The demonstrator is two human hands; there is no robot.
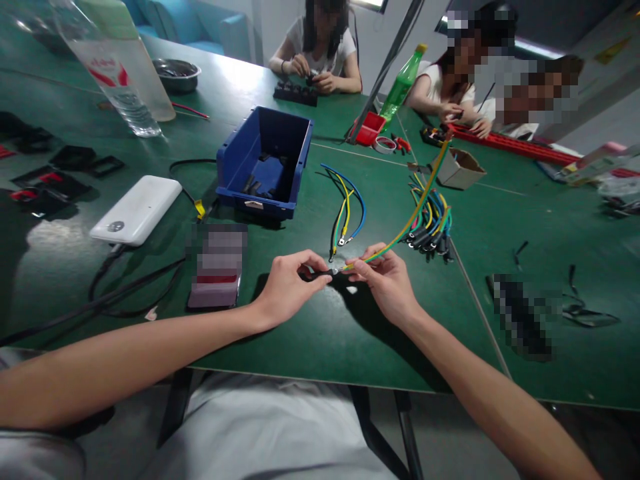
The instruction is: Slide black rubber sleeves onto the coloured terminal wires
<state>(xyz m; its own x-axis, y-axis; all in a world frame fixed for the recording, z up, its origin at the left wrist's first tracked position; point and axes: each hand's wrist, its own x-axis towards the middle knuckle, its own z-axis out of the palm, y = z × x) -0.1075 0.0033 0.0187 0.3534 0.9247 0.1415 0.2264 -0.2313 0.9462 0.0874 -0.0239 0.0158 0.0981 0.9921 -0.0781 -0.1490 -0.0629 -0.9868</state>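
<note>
My right hand is closed on a yellow-green wire, pinching it close to its metal terminal end. The wire's free end arcs up and away to the right. Facing it, my left hand pinches a small black sleeve at the terminal; whether the sleeve is around the terminal or just touching it, I cannot tell. Just beyond my fingers lie a few loose wires, including a blue wire, with ring terminals. To the right rests a bundle of wires with black-sleeved ends.
A blue bin holding black pieces stands ahead left. Nearby are a phone, a white power bank with cables, and a water bottle. A cardboard box and green bottle stand farther back. Several people work across the table.
</note>
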